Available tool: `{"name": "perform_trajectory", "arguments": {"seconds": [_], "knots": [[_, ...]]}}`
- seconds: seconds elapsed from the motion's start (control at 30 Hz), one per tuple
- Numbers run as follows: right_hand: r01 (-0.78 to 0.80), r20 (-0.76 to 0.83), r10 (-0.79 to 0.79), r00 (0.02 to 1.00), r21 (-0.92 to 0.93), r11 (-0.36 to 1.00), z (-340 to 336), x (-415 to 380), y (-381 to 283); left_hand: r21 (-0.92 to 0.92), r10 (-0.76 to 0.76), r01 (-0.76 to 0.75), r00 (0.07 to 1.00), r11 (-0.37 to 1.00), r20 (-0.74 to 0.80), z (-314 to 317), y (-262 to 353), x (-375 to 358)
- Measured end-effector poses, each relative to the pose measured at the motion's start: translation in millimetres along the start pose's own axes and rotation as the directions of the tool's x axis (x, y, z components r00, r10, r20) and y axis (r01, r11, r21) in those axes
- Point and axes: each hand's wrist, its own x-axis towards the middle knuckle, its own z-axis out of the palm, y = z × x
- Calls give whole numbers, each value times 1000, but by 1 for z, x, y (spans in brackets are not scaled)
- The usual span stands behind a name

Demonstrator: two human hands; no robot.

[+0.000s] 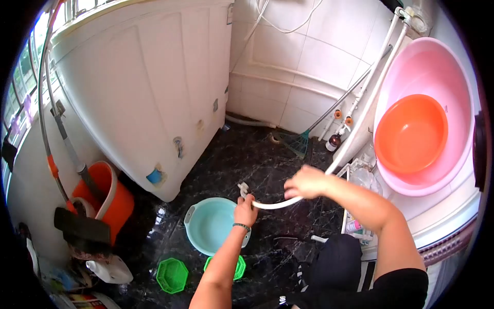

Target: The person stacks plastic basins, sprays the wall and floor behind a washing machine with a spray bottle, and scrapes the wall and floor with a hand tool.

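Observation:
My left hand (246, 211) is closed around the lower end of a white hose (278, 205), above the rim of a light-blue basin (211, 226). A small whitish fitting (243, 188) sticks out beyond its fingers. My right hand (307, 183) is curled over the same hose farther along; the palm side is hidden. From there the hose climbs toward the pipes at the upper right. Two green plastic baskets lie on the dark floor: one green basket (172, 275) in full view, the other green basket (240, 268) partly behind my left forearm.
A white appliance (149, 92) stands at left. An orange bucket (110, 195) with mop handles and a white jug (110, 270) are at lower left. A rake (298, 143) and brown bottle (333, 142) stand by the wall. A pink tub (427, 62) holds an orange basin (411, 134).

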Motion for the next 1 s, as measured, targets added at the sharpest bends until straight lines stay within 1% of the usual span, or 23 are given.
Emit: {"name": "perform_trajectory", "arguments": {"seconds": [0.07,0.13,0.17,0.27,0.3,0.33,0.37,0.4,0.47,0.5,0.53,0.57,0.6,0.63,0.67,0.73,0.77,0.8,0.87,0.9,0.93,0.97,1.0], "knots": [[-22,106,30,994,-74,997,17,-20,-31,12,34,-34,999,999,42,2,-9,-5],[25,56,-20,998,-94,995,41,-25,-33,-61,66,-57,984,997,164,14,-17,-11],[-54,53,57,997,-58,997,49,-30,-30,-99,76,-51,961,994,267,19,-21,-16],[-215,-107,202,974,-132,968,61,-39,-4,-63,74,-61,967,996,244,33,-23,-31],[-292,-114,275,955,-167,942,61,-43,3,-87,67,-38,928,995,365,31,-30,-27],[-368,-47,367,929,-222,903,66,-45,13,-84,126,-104,933,991,338,32,-39,-25],[-406,-4,422,907,-280,870,68,-49,21,-29,119,-116,937,993,329,27,-41,-22],[-423,-20,446,895,-364,830,83,-48,34,17,151,-163,944,987,292,23,-51,-16],[-492,-57,507,860,-356,795,120,-45,62,0,181,-186,951,982,250,-2,-56,-1],[-499,-78,512,855,-385,776,150,-40,81,51,186,-200,963,978,197,-15,-57,3],[-481,30,533,846,-392,785,153,-39,86,87,153,-172,968,981,197,-29,-59,9],[-487,81,561,824,-407,773,158,-38,86,136,88,-117,976,984,201,-46,-54,14],[-489,127,585,801,-424,762,163,-34,85,189,38,-86,969,978,244,-61,-56,17],[-427,-76,436,897,-409,807,176,-35,82,257,-10,-73,951,964,308,-79,-51,17],[-296,-190,247,950,-302,906,185,-32,77,323,-62,-63,930,944,362,-95,-48,17],[-149,-67,148,987,0,989,200,-16,50,384,-93,-81,906,920,414,-124,-53,10],[-144,31,141,990,157,977,216,-10,35,367,-43,-121,912,922,409,-139,-59,2],[-138,125,104,987,301,943,235,-1,22,408,-91,-78,921,910,379,-156,-65,-12],[-38,92,14,996,265,963,287,0,3,418,-286,97,863,903,417,-178,-73,-40],[-30,60,18,998,204,979,310,-5,-6,389,-294,130,869,912,399,-186,-87,-61],[-31,23,28,999,140,990,329,-5,-9,372,-470,323,772,870,427,-194,-82,-77],[-5,20,2,1000,147,989,349,-1,-7,360,-442,295,775,885,451,-200,-89,-99],[-86,-27,92,995,161,983,372,2,-4,301,-411,296,780,906,472,-200,-115,-128]]}}
